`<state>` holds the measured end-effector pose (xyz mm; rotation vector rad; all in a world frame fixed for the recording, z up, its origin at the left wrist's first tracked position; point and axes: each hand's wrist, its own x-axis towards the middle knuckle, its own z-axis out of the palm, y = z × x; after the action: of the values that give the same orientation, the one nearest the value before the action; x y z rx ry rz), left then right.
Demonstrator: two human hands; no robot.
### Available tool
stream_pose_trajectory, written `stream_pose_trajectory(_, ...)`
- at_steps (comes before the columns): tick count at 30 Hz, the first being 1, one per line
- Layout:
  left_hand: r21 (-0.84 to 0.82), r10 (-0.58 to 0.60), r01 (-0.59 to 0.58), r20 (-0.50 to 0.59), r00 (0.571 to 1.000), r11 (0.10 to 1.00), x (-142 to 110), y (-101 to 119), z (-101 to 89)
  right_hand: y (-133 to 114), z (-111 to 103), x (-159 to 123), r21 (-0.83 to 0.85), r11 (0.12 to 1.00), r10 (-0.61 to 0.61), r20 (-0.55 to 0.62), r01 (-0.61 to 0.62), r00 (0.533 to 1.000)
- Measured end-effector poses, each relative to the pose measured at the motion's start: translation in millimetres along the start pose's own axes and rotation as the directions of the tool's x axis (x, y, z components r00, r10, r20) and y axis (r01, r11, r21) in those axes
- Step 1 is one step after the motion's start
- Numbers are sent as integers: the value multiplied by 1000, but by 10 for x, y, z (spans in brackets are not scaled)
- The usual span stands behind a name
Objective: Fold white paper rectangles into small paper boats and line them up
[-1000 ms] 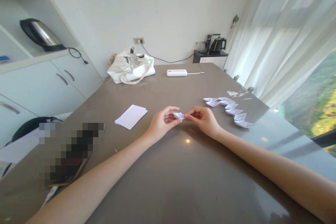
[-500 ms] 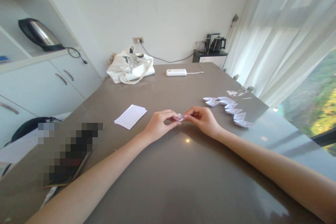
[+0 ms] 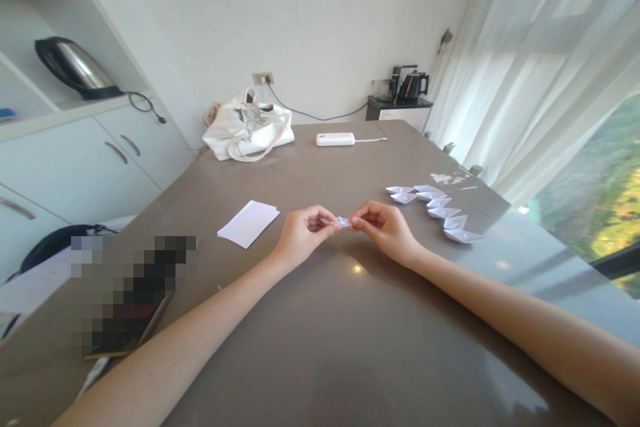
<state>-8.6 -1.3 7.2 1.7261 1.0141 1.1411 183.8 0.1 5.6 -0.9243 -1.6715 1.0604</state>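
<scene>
Your left hand [image 3: 300, 232] pinches one end of a boat [image 3: 343, 221], thumb and fingers nearly together; your right hand [image 3: 389, 232] pinches the other end likewise; it sits between them over the table [image 3: 300, 347]; paper [image 3: 249, 223] lies leftward.

Light: bright daylight through sheer curtain [image 3: 525, 67], right of the hands [image 3: 384, 230] | Glare: small warm spot [image 3: 357, 269] on the glossy surface [image 3: 300, 347], just this side of the hands; bluish sheen [image 3: 520, 257] to their right | Shadow: soft band beneath right forearm [image 3: 500, 300] | Quality: fine detail soft, wide-angle stretch toward edges, pixelated patch [image 3: 143, 287] left of the hands
</scene>
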Motion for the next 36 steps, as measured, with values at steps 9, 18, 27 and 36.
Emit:
stream_pose_trajectory(9, -65, -56, 57, 27, 998, 996, -14, -15, 48, 47, 3, 2, -17, 995, 99, 109, -98, 989)
stream_pose_trajectory(18, -243, -172, 181, 57, 983, 953, 18, 68, 31, -59, 26, -4, -37, 995, 97, 73, -94, 993)
stream_pose_trajectory(27, -288, -226, 247, 104, 968, 925, 30, 17, 34, -20, 11, 12, -7, 992, 125, 103, -125, 987)
stream_pose_trajectory(36, -363, -305, 365, 212, 928, 857, 30, -11, 26, 27, 3, 27, 76, 990, 107, 163, -121, 981)
